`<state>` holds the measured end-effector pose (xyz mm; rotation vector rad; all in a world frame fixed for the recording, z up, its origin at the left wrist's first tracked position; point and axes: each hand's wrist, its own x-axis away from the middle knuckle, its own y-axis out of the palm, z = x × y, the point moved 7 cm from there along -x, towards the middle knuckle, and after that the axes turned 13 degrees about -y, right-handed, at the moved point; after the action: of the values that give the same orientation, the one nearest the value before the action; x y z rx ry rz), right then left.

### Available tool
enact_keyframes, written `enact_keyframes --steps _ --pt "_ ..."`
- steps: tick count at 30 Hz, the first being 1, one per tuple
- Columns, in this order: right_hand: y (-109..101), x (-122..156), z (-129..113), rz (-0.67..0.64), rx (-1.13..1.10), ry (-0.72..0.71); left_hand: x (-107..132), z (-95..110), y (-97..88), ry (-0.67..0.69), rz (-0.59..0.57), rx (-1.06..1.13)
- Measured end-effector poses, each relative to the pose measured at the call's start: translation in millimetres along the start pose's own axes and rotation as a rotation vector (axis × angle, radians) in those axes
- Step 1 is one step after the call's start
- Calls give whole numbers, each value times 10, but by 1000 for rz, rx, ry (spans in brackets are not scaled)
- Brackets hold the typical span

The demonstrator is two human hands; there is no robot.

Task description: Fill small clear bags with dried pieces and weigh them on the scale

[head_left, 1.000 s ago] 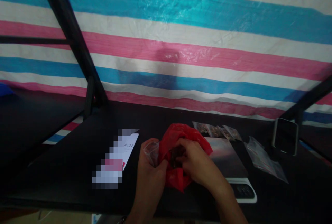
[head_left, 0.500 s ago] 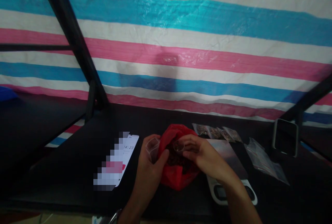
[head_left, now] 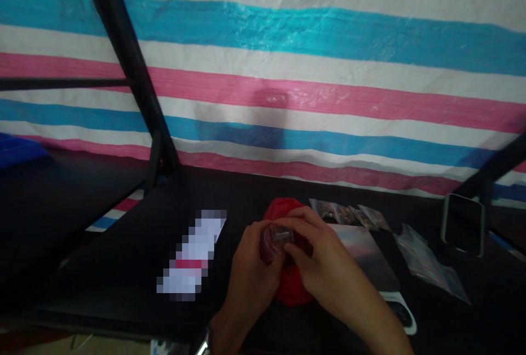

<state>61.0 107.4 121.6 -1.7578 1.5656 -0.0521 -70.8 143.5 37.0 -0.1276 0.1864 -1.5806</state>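
My left hand (head_left: 255, 267) is closed around a small clear plastic bag (head_left: 268, 245), its mouth held toward the right. In my right hand (head_left: 324, 256), the fingers pinch a small clear cup (head_left: 283, 233) at the opening of that bag. What the cup holds cannot be made out. Both hands are above a red plastic bag (head_left: 293, 289), which they largely cover. Just right of it, partly under my right forearm, lies a white kitchen scale (head_left: 370, 256) with a shiny flat top.
Several small filled bags (head_left: 345, 214) lie in a row behind the scale. Flat clear bags (head_left: 431, 270) are spread to its right. A dark-screened device (head_left: 463, 226) leans near the right frame leg. A phone (head_left: 191, 259), partly blurred out, lies left on the black table (head_left: 123, 278).
My right hand has lifted the clear cup out of the red bag and moved it left to the small bag. My left hand has come over the red bag. The view has shifted slightly.
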Motion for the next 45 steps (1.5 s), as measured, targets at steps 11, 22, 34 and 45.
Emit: enact_keyframes --steps 11,22,34,45 --pt "-50 -63 -165 44 90 -190 18 118 -21 -54 5 8" --pt "-93 171 469 -204 248 229 -17 -54 -182 -405 122 -224" --pt "35 59 700 -102 310 231 -99 -111 -79 -332 18 -64" --pt "224 73 813 -38 108 233 -103 -68 -108 -537 29 420"
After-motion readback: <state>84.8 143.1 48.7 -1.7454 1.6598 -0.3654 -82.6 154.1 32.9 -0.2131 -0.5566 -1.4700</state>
